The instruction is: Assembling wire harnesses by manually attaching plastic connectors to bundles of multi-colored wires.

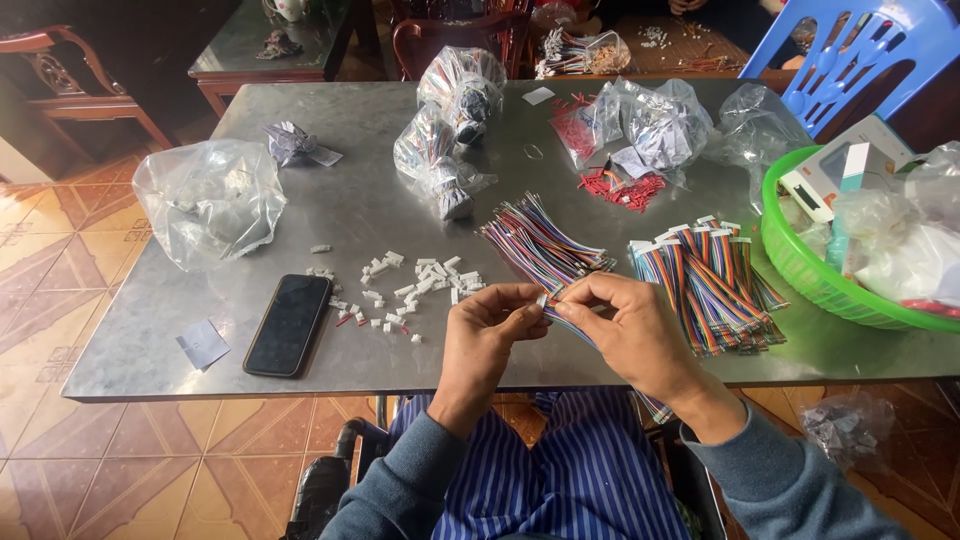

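Observation:
My left hand (487,325) and my right hand (628,325) meet over the near edge of a grey metal table (360,205). Together they pinch a small white connector (542,299) on a multicoloured ribbon wire (570,320) that runs under my right hand. A loose bundle of the same coloured wires (540,240) lies just beyond my fingers. Stacked wires fitted with white connectors (710,285) rest right of my right hand. Several small white connector housings (415,285) are scattered left of my left hand.
A black phone (289,324) lies face up near the front left. Clear plastic bags (208,200) sit at the left and across the back. Red parts (625,188) lie beyond the wires. A green basket (800,260) stands at the right; a blue chair (860,55) behind it.

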